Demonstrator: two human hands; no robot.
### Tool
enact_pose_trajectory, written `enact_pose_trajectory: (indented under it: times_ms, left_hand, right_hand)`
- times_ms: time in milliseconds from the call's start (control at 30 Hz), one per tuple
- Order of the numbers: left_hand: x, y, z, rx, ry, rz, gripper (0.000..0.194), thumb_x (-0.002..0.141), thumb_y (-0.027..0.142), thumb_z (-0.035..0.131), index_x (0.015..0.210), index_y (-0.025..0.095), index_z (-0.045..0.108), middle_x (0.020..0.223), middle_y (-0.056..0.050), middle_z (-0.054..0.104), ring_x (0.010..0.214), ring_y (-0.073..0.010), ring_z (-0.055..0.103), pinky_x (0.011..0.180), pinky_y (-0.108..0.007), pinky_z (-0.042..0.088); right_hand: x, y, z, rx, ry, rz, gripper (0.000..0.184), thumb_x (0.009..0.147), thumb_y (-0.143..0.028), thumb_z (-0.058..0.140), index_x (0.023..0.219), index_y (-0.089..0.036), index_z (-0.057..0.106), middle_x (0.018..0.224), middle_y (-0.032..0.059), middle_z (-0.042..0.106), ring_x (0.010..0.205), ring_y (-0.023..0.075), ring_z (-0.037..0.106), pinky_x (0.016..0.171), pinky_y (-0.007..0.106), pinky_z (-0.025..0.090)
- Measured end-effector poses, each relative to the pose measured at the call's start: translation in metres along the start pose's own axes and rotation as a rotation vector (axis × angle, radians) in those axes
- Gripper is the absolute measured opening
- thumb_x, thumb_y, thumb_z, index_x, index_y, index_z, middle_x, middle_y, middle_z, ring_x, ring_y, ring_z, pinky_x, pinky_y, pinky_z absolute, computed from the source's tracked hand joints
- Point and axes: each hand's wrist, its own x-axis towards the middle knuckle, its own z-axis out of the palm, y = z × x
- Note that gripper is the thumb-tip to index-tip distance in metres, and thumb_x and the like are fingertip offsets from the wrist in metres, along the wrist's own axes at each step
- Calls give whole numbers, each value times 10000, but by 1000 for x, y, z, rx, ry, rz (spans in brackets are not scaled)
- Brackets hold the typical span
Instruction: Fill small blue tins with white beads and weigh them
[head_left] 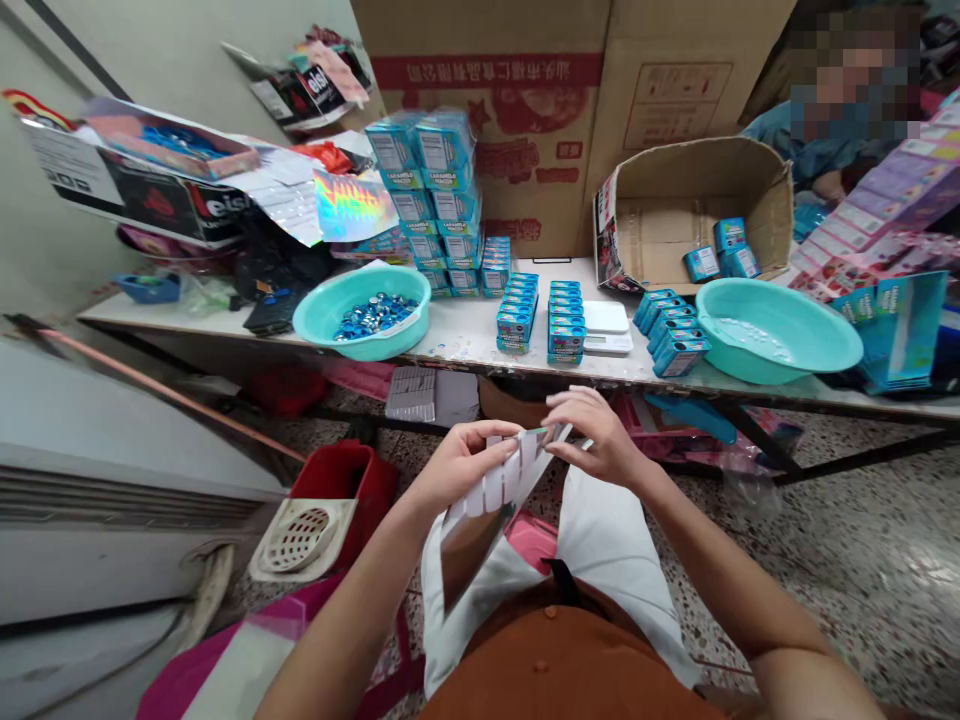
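Note:
My left hand (pixel 466 462) grips a sheet of white stickers (pixel 491 492) above my lap, thumb on top. Pale rectangular labels show along the sheet, and part of its shiny backing hangs below. At the sheet's far right edge, my right hand (pixel 596 432) has thumb and fingers closed on the edge; whether a single label is between them I cannot make out. On the table beyond stand short rows of small blue boxes (pixel 517 310), (pixel 566 320) beside a white scale (pixel 607 327).
A teal basin (pixel 307 318) holds blue-wrapped pieces; another teal basin (pixel 832 345) has small white pieces. Stacked blue boxes (pixel 454 205) stand behind. An open carton (pixel 630 230) contains several boxes. A red bin (pixel 379 490) is left of my legs. Another person (pixel 802 140) sits across.

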Motion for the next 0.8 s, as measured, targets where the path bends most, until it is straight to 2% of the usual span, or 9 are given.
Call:
enact_pose_trajectory:
  times_ms: [67,133,233,333,433,567,667,800]
  left_hand:
    - [-4,-7,-7,91,29,35,345,774,425,636,988,164,707,869,-59,724,723,-178,645,622,-266,515]
    - [-6,-13,-13,266,56,113,297,818,403,590,976,180,706,914,-60,720,815,-194,650,725,-297,522]
    - [-10,-18,-13,583,150,310,258,864,329,534,1044,211,676,1035,-60,691,982,-204,616,904,-358,476]
    - [-14,-15,-6,796,241,536,300,867,257,523,1151,239,617,1178,-54,642,1136,-205,547,1060,-431,355]
    - [-18,-9,1,884,178,667,290,866,212,513,1133,249,621,1156,-29,661,1141,-190,545,1106,-440,285]
    - [-18,-5,2,857,126,697,297,873,211,485,1143,222,610,1105,-37,674,1063,-174,577,1093,-420,293]
    - [-16,-4,4,857,118,664,360,833,313,580,1178,210,592,1083,-51,676,999,-185,592,1071,-424,305]
    - [-12,-7,8,834,77,496,213,807,360,629,955,216,681,877,-28,702,845,-174,599,915,-362,400]
  right_hand:
    - [-3,1,12,106,-40,15,221,922,-385,490,914,-210,625,842,37,673,843,163,609,981,409,395]
    - [-6,-2,19,190,-92,64,266,941,-379,448,823,-202,608,757,24,633,735,144,565,880,353,437]
    - [-10,-8,23,314,-146,198,317,938,-406,449,758,-185,587,743,23,589,732,139,526,735,278,426]
    - [-13,-13,21,477,-177,357,345,934,-438,450,757,-171,579,724,-1,546,693,116,489,662,235,389]
    - [-17,-14,19,610,-202,454,363,922,-471,460,775,-162,579,705,-17,508,665,102,451,617,215,360]
    - [-24,-13,19,697,-190,529,367,908,-487,480,767,-156,555,685,-32,463,640,87,405,585,203,324]
    - [-27,-13,20,746,-187,564,374,904,-502,476,764,-160,533,665,-42,434,612,79,375,561,199,302]
    - [-27,-16,20,721,-202,554,380,907,-509,461,774,-162,541,674,-39,445,630,87,393,579,204,319]
